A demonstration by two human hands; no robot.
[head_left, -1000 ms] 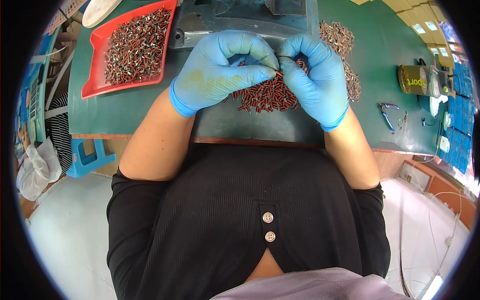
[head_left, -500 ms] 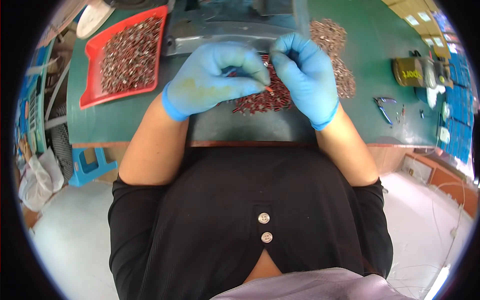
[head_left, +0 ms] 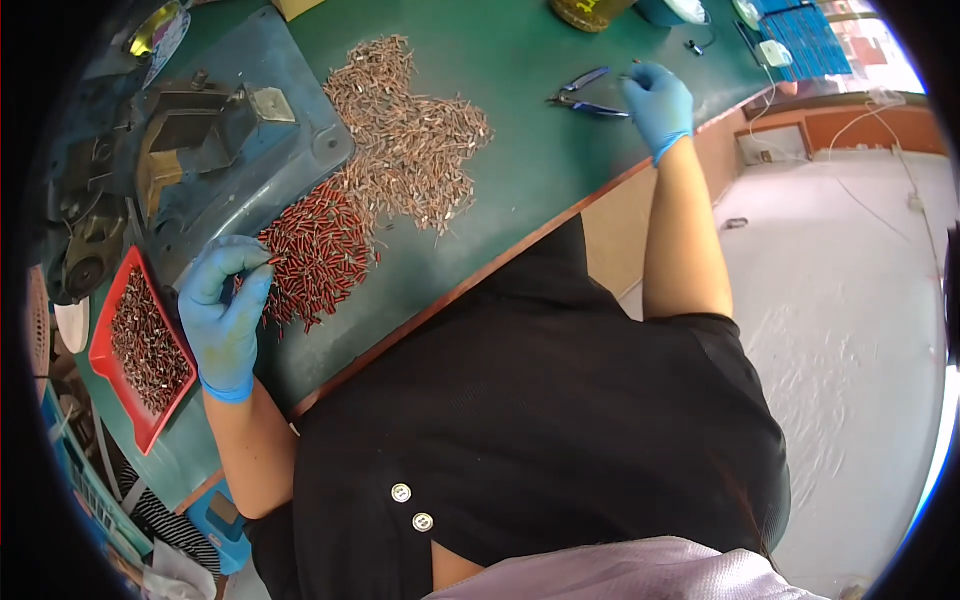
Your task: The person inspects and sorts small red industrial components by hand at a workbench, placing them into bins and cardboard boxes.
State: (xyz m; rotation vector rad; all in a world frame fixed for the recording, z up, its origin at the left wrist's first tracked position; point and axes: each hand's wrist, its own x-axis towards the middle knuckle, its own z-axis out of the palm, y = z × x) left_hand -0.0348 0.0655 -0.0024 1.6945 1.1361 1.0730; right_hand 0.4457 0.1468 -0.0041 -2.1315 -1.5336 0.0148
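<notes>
The left hand (head_left: 225, 310) pinches 1 small piece at the edge of the red-sleeved pile (head_left: 318, 250) on the green table (head_left: 520, 160). Well apart, the right hand (head_left: 658, 100), fingers curled, touches the blue-handled pliers (head_left: 585, 95).

Whatever the blue-gloved left hand (head_left: 225, 315) pinches between thumb and forefinger is too small to make out. The blue-gloved right hand (head_left: 657, 102) closes on something tiny, hidden by its fingers. The brown jar (head_left: 590, 10) is cut off by the top edge. The dark fisheye rim swallows the grey metal machine (head_left: 90, 235) at the left.
</notes>
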